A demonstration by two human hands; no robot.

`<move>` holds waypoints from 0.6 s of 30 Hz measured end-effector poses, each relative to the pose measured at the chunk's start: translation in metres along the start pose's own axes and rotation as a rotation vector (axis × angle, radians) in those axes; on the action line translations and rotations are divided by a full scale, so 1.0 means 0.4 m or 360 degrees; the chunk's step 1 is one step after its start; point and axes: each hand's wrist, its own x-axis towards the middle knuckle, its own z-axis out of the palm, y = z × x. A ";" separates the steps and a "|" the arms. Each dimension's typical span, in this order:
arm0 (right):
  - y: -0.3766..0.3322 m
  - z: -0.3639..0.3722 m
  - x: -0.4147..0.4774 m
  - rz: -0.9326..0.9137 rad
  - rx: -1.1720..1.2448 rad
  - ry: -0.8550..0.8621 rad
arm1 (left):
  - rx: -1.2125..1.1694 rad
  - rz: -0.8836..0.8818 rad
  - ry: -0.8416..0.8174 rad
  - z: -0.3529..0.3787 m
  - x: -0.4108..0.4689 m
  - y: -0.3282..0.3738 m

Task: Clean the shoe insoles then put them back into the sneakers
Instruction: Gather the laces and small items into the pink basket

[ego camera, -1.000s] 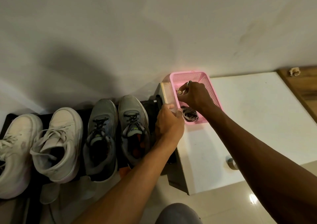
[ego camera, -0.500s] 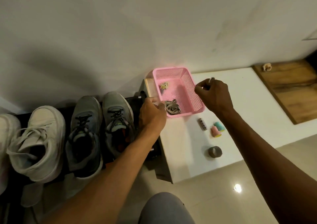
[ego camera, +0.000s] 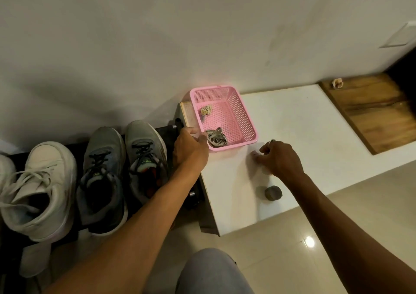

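Observation:
Two grey sneakers (ego camera: 101, 176) (ego camera: 144, 158) and two white sneakers (ego camera: 42, 190) (ego camera: 4, 170) stand side by side on a low black rack. A pale flat shape (ego camera: 33, 260) lies on the floor in front of the white pair; I cannot tell what it is. My left hand (ego camera: 191, 149) grips the near left corner of a pink mesh basket (ego camera: 249, 122). My right hand (ego camera: 281, 158) is down on the white cabinet top (ego camera: 292, 113), right of the basket. Its fingers curl over small blurred things, which stay mostly hidden.
In the basket lie a bundle of grey laces (ego camera: 216, 137) and a small beige clump (ego camera: 206, 110). A grey tape roll (ego camera: 273, 193) sits near the cabinet's front edge. A wooden board (ego camera: 378, 111) with a small beige object (ego camera: 337, 82) lies far right. My knee (ego camera: 211, 271) is below.
My right hand came out of the basket, moved right and dropped onto the cabinet top, covering the small rolls there. My left hand kept its grip on the basket corner. The view shifted right.

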 end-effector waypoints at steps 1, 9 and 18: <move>0.002 0.008 -0.001 -0.0014 -0.0044 0.0000 | 0.0004 -0.0006 -0.0002 0.001 0.001 -0.002; -0.014 0.025 0.001 -0.0114 -0.0159 0.0008 | 0.0006 -0.0005 -0.0011 0.005 -0.001 -0.005; -0.054 -0.053 -0.055 -0.0359 0.0100 -0.0136 | -0.0003 0.0008 -0.0012 -0.009 -0.002 -0.005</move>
